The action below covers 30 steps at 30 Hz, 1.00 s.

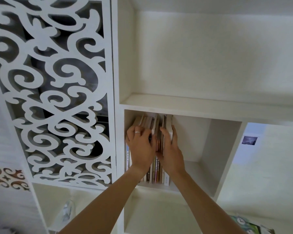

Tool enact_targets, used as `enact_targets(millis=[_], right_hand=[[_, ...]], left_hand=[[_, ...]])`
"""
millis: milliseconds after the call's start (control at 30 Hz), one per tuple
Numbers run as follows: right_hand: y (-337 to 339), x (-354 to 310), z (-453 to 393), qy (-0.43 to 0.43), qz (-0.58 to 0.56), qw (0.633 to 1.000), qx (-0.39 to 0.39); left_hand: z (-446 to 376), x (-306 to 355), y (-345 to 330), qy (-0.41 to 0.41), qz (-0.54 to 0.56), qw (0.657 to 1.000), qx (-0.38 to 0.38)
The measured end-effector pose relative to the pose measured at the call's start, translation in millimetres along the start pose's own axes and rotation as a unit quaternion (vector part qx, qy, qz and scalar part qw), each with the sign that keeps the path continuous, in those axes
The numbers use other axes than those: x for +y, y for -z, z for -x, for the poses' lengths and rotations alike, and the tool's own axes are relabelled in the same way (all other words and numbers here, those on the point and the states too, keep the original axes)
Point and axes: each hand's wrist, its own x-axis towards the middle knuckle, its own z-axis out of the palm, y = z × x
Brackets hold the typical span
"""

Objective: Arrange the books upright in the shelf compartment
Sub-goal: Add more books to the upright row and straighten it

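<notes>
Right, I have both hands in among the books [159,168], which stand as a row at the left end of the shelf compartment [208,149], hard against its left wall. My left hand [139,144], a ring on one finger, lies over the upper front edges of the left-hand volumes with its fingers curled onto them, so I count it as gripping that bunch. My right hand [171,149] has its fingers fairly straight, slipped in beside the outermost white book [169,132] with the thumb on the near side of that book; it looks like a flat pinch, though I cannot tell how firmly it closes.

The tops fan out a little, some leaning left, so they are not truly upright.

My judgement is that these are slim paperbacks: light one by one, but floppy, with smooth covers that slide on each other. With the right half of the compartment open, nothing props the row there, and it could slump that way. I would hold them as a block, palms flat on the outer covers, low near the spines.
</notes>
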Motion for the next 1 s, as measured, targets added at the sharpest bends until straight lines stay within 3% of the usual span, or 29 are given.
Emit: enact_targets(millis=[167, 300, 400, 500, 700, 800, 933, 1000], right_hand=[[2.9, 3.5, 0.6, 0.005, -0.029, 1.0, -0.011], [9.8, 5.2, 5.1, 0.002, -0.087, 0.995, -0.042], [13.9, 2.3, 11.8, 0.006, -0.11, 0.993, -0.035], [15.5, -1.1, 19.7, 0.0, -0.124, 0.992, 0.01], [22.7, -12.0, 27.8, -0.024, -0.166, 0.98, 0.103], [19.4, -13.9, 30.8, -0.034, -0.187, 0.974, 0.124], [19.4, -15.9, 30.9, -0.071, -0.149, 0.963, 0.215], [21.7, -17.5, 28.1, -0.101, -0.148, 0.962, 0.206]], left_hand=[[7.1, 15.7, 13.5, 0.081, 0.165, 0.983, -0.002], [22.2, 17.6, 23.0, 0.042, 0.121, 0.991, 0.04], [20.7, 17.1, 20.5, 0.023, 0.094, 0.995, -0.018], [25.8, 10.2, 23.7, -0.023, 0.128, 0.988, -0.079], [93.7, 2.1, 40.0, -0.164, 0.165, 0.97, -0.066], [98.3, 3.4, 41.1, -0.128, 0.195, 0.97, -0.066], [95.0, 2.0, 47.5, -0.102, 0.222, 0.964, -0.108], [92.6, 2.3, 54.4, -0.067, 0.254, 0.959, -0.11]])
